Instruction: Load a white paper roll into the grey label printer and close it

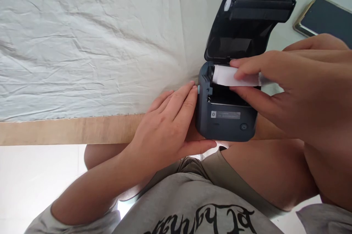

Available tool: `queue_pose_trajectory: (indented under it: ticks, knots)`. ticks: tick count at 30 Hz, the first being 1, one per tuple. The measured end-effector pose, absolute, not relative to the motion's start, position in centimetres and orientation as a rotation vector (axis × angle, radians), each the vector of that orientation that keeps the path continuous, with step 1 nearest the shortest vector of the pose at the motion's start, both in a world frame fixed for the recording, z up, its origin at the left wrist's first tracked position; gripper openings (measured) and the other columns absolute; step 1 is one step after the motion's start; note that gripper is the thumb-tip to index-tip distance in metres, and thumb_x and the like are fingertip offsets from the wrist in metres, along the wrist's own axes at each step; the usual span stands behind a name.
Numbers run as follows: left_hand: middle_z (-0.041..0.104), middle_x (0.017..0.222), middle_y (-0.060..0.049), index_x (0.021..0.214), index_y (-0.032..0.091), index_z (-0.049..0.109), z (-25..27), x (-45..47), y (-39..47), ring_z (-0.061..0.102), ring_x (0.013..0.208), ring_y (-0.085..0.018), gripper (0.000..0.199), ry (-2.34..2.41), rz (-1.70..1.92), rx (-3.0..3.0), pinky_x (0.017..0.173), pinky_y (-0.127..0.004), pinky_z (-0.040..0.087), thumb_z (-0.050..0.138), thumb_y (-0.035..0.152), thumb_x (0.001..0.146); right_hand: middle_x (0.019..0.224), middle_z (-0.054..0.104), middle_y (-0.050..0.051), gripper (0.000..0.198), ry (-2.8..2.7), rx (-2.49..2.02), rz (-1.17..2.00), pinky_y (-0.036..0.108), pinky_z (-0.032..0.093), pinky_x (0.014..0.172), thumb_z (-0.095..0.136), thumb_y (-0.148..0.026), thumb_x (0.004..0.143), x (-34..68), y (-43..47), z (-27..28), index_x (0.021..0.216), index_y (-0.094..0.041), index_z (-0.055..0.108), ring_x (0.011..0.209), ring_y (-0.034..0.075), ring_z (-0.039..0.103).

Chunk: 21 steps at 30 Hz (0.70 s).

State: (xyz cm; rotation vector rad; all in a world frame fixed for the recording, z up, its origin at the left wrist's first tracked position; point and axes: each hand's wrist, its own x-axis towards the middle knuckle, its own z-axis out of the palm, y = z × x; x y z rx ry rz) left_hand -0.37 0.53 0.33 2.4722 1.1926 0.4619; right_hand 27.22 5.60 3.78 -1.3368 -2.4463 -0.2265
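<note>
A white paper roll (233,76) is pinched between the fingers of the right hand (299,87), just above the open bay of the label printer (225,117), which is steadied by the flat, open left hand (170,124) pressed against its side.

Likely a home or small desk setup: wooden bench (68,130) draped in a creased white cloth (82,43), small dark label printer (225,117) with lid up, phone (324,18) lying nearby, pale floor (35,175) below, seated person in casual shorts.
</note>
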Motion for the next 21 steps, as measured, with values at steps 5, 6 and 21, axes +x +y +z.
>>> queue_pose_trajectory:
  ticks: [5, 6, 21]
  knots:
    - [0.057, 0.185, -0.022, 0.192, 0.022, 0.02, 0.2, -0.7, 0.7, 0.064, 0.166, -0.045, 0.108, 1.164, 0.514, 2.39, 0.14, -0.064, 0.055, 0.061, 0.085, 0.114, 0.091, 0.079, -0.001, 0.04, -2.503, -1.373, -0.116, 0.04, 0.051, 0.08, 0.048, -0.035, 0.118, 27.3, 5.5, 4.4, 0.085, -0.025, 0.068, 0.084, 0.012, 0.071]
    - [0.055, 0.187, -0.02, 0.193, 0.026, 0.013, 0.3, -0.8, 0.7, 0.064, 0.167, -0.044, 0.11, 1.16, 0.523, 2.351, 0.139, -0.064, 0.056, 0.06, 0.086, 0.114, 0.095, 0.08, -0.002, 0.034, -2.479, -1.322, -0.11, 0.041, 0.051, 0.079, 0.052, -0.034, 0.117, 27.4, 5.3, 4.6, 0.088, -0.026, 0.067, 0.09, 0.013, 0.075]
    - [0.06, 0.184, -0.015, 0.183, 0.02, 0.037, 1.2, 1.8, 2.3, 0.063, 0.169, -0.038, 0.076, 1.331, 0.602, 2.046, 0.138, -0.056, 0.061, 0.056, 0.056, 0.118, 0.136, 0.082, -0.006, 0.013, -2.548, -0.937, 0.135, 0.047, 0.067, 0.11, 0.066, -0.036, 0.114, 29.6, 3.4, 5.4, 0.122, -0.036, 0.076, 0.139, 0.019, 0.078]
